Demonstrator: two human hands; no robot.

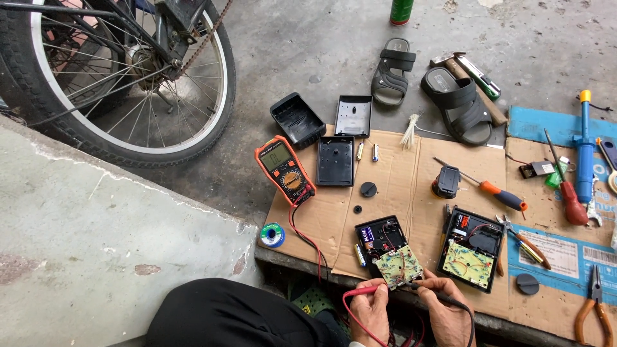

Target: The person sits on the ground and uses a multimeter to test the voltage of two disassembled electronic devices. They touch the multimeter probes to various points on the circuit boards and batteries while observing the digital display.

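Matt brown cardboard (411, 186) covers the rough concrete floor (308, 51). At three o'clock, a glossy orange plastic-handled screwdriver (495, 191) and matt black plastic casings (335, 160).

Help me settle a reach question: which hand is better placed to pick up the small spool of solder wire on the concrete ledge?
Probably the left hand: it is nearer the spool of solder wire lying to its left, while the right hand is farther away. Both hold probes.

Cardboard sheet (398, 186) lay flat on the floor. Meter (284, 169) sat at its 9 o'clock edge; solder spool (272, 234) off the sheet at 7. Two opened cases with circuit boards (398, 266) (468, 264) lay at 6, side by side. Sandals (393, 71) rested at 12, bicycle wheel (128, 83) at 10, pliers (594, 307) at 4.
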